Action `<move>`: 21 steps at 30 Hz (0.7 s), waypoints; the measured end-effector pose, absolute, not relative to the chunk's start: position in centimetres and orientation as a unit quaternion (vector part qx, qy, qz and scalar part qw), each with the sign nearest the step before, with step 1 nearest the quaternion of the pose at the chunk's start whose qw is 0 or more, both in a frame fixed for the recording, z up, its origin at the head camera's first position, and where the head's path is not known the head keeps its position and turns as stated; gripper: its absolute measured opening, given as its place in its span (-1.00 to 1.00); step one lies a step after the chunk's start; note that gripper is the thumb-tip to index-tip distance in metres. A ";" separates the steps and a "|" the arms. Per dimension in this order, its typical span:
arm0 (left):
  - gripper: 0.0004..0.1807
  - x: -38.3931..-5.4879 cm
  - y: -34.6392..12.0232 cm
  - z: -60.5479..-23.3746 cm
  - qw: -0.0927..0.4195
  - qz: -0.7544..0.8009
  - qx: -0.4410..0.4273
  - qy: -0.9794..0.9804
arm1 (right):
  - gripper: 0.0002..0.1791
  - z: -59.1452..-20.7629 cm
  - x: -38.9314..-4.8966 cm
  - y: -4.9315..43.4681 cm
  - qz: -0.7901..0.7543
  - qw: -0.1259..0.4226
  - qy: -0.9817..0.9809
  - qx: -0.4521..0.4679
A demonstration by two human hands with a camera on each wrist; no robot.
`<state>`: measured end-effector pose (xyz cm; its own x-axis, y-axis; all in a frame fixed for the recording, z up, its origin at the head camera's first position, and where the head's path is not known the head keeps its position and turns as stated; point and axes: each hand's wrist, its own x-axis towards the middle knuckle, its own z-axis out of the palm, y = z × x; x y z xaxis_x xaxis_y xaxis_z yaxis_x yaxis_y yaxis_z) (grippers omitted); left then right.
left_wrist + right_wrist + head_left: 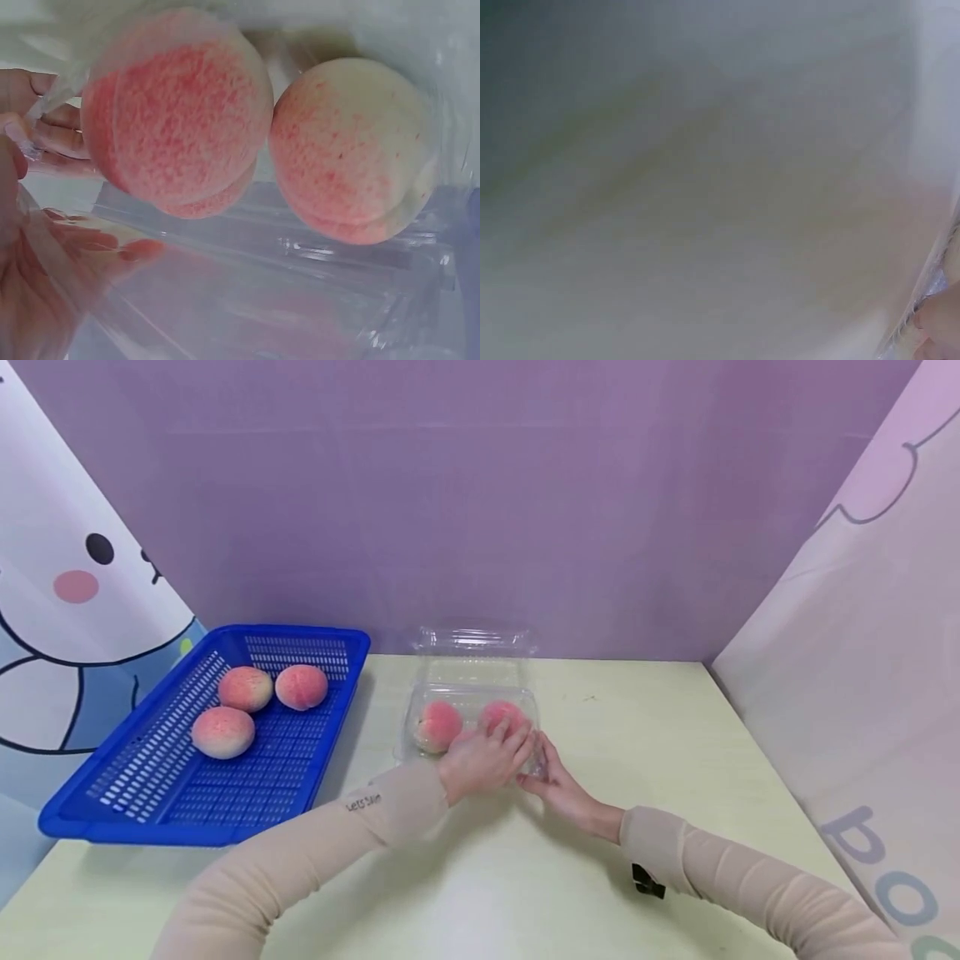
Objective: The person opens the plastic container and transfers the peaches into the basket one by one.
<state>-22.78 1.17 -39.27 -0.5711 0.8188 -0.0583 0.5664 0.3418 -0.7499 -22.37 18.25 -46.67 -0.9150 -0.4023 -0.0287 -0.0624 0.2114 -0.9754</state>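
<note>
A clear plastic clamshell box (471, 689) lies with its lid (472, 647) raised at the back. Inside are a peach (439, 727) on the left, another peach (504, 715) on the right, and a third partly hidden under my left hand (486, 762). That hand reaches across the box's front, its fingers spread over the right peach. My right hand (564, 789) pinches the front right corner between thumb and fingers. The left wrist view shows a large peach (180, 112) and a paler peach (352, 150) through plastic. The right wrist view is mostly blurred, with fingertips (941, 322) at its edge.
A blue slotted basket (277, 777) stands left of the box on the pale table (637, 718). It holds a peach (223, 732) in front and two others behind. A purple backdrop (480, 527) and printed side panels (847, 710) surround the table.
</note>
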 end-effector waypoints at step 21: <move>-0.44 -24.7 1.3 -34.1 0.052 0.347 -0.473 -0.808 | -0.05 -46.3 -22.2 18.0 -0.637 0.154 0.744 -0.126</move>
<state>-24.66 1.32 -34.09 -0.5471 0.8005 -0.2447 0.7287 0.3116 -0.6098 -22.23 18.02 -46.34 -0.9209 -0.3837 -0.0689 0.0090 0.1557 -0.9878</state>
